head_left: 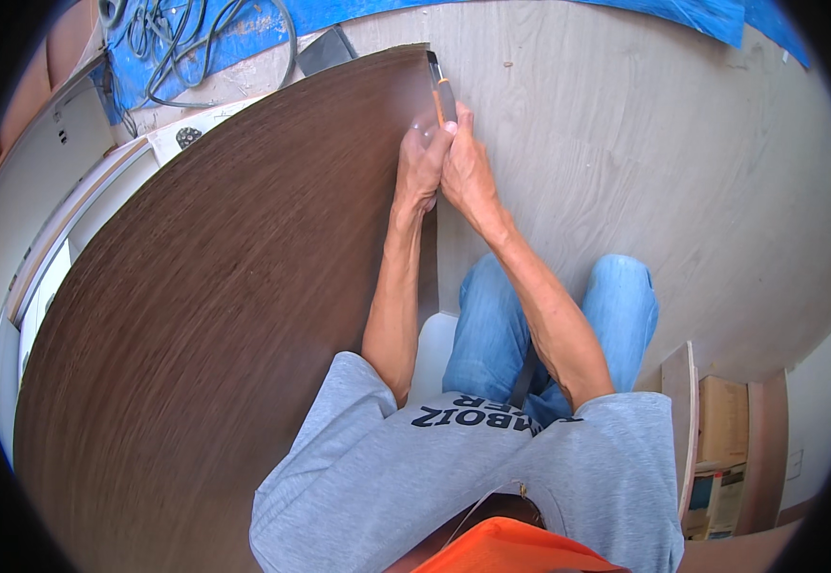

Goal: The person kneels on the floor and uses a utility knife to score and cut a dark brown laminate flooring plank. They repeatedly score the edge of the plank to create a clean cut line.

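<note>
A large dark brown wood-grain panel [224, 267] fills the left side, its far corner beside the tool tip. At that corner I see a slim hand tool [446, 98] with an orange and black handle, pointing away from me; its exact kind is unclear. My right hand [471, 172] is closed round its handle. Pressed up against it, my left hand [421, 164] is closed too, partly blurred at the fingers, next to the panel's edge. Whether the left fingers hold the tool or something else is hidden.
Pale grey wood-look flooring [626, 153] lies ahead and right. Blue sheeting [234, 48] with coiled dark cable [177, 57] is at the far left, near a dark flat piece [327, 52]. A shelf unit with a cardboard box [723, 420] stands at the right.
</note>
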`<action>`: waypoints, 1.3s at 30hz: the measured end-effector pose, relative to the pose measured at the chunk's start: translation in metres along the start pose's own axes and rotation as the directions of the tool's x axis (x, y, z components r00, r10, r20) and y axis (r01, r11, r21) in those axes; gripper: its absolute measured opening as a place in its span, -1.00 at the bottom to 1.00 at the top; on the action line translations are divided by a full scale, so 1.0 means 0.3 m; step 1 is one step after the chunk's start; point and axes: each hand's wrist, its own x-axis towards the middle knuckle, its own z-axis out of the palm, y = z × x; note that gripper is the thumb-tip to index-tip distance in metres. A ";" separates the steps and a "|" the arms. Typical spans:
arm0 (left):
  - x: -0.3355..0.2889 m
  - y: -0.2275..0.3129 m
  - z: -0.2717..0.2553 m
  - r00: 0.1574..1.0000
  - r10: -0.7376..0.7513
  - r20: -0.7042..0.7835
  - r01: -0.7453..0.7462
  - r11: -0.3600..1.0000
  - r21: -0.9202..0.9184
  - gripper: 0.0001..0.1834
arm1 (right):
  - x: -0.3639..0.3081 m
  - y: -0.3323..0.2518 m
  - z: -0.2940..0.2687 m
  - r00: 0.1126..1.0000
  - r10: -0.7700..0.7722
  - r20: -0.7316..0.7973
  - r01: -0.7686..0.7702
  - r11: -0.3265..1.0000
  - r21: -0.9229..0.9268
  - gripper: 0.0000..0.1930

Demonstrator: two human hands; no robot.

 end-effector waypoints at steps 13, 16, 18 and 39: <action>-0.050 0.005 -0.001 0.998 0.066 -0.010 -0.066 0.996 0.057 -0.42 | -0.054 -0.004 0.029 0.999 0.019 -0.042 -0.017 0.999 0.036 -0.49; -0.023 0.017 0.016 0.997 0.076 -0.008 -0.075 0.994 0.084 -0.44 | -0.022 0.014 0.024 0.998 -0.006 -0.059 0.007 1.000 0.019 -0.44; -0.010 0.020 0.029 0.997 0.066 -0.030 -0.064 0.995 0.083 -0.48 | -0.008 0.022 0.018 0.998 0.006 -0.055 -0.006 1.000 0.006 -0.42; -0.001 -0.005 0.045 0.997 0.064 -0.053 -0.066 0.997 -0.031 -0.56 | -0.001 -0.036 -0.040 0.999 0.037 0.036 -0.035 0.998 -0.052 -0.48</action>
